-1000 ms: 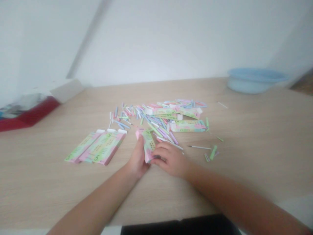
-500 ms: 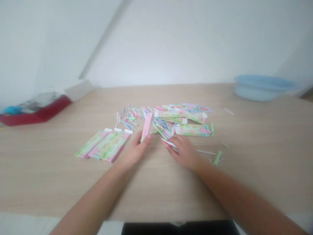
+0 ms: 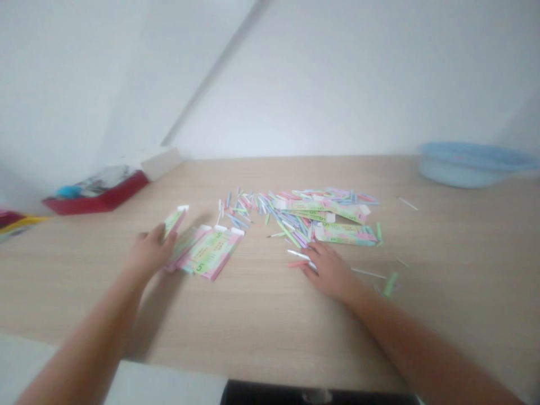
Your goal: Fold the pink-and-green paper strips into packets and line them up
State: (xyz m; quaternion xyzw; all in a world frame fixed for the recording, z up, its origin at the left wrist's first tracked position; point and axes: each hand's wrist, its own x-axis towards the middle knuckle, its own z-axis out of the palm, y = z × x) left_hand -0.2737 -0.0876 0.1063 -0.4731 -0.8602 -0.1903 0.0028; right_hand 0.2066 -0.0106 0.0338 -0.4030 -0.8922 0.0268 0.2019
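Head view: printed box [image 3: 172, 223] in the left hand [image 3: 148, 254], grip around its near end (white flap [image 3: 183, 208] foremost).

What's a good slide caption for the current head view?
Left hand holding a printed box near other boxes on the table; right hand at loose slim sticks.

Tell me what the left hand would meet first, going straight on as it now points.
Probably the wall: from the left hand, holding a pastel box, the way over the table looks free until there, though depth is unclear.
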